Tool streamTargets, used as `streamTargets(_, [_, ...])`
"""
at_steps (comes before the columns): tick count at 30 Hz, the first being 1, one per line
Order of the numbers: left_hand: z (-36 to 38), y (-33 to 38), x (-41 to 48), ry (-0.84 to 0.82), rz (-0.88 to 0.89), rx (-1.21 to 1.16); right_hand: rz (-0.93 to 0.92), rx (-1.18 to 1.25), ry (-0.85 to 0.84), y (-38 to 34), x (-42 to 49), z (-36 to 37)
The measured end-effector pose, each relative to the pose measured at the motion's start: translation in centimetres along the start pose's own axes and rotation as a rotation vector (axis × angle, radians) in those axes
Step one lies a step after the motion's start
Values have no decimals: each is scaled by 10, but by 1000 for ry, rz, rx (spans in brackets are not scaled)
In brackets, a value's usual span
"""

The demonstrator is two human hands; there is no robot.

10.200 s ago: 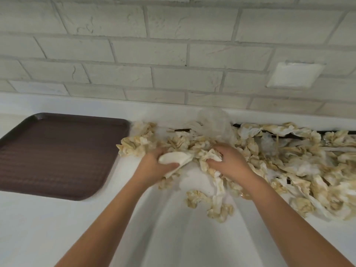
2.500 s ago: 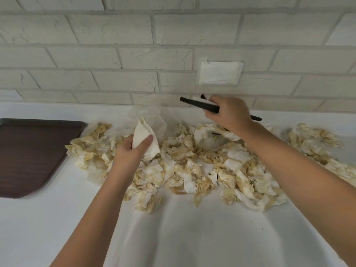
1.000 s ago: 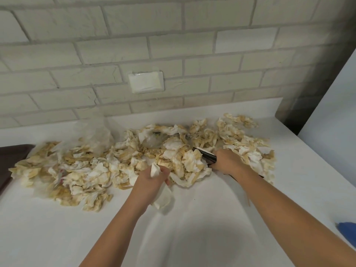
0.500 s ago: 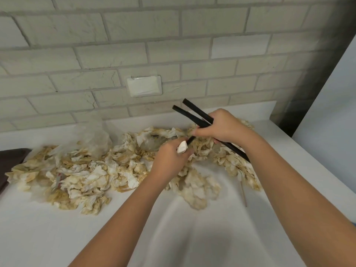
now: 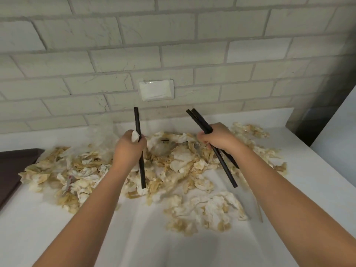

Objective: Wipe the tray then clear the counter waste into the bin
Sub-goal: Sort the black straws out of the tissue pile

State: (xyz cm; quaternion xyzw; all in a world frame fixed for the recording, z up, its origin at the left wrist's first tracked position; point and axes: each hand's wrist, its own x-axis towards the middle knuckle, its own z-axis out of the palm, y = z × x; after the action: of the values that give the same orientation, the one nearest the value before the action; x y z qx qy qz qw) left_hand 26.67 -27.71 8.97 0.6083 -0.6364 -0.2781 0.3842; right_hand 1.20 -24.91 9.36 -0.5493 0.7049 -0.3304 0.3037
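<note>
A white counter runs along the wall. A big pile of dirty crumpled paper lies on it, under and around both hands. A brown tray lies far out past the left hand's side. A thin pale stick lies below the right hand.

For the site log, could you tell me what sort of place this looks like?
Probably a food-service clearing counter: a white counter against a brick wall, a brown serving tray at its edge, stained napkins heaped across it, and black chopsticks in the hands.
</note>
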Motion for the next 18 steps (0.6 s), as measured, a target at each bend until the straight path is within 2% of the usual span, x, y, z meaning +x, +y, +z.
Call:
streamTargets(2, [-2,-8,22,-45,-5,125,41,-138,-24,7,15,13])
streamTargets(5, [11,-7,45,-248,76,429,57,-276,-13,12,36,26])
streamTargets(10, [62,-6,71,-448,430,872,86,-228,47,18,56,30])
streamTargets(14, [93,-22,105,-484,512,1087,101,-107,66,30,68,22])
streamTargets(18, [109,-27,130,-504,492,1108,92,-48,89,43,70,15])
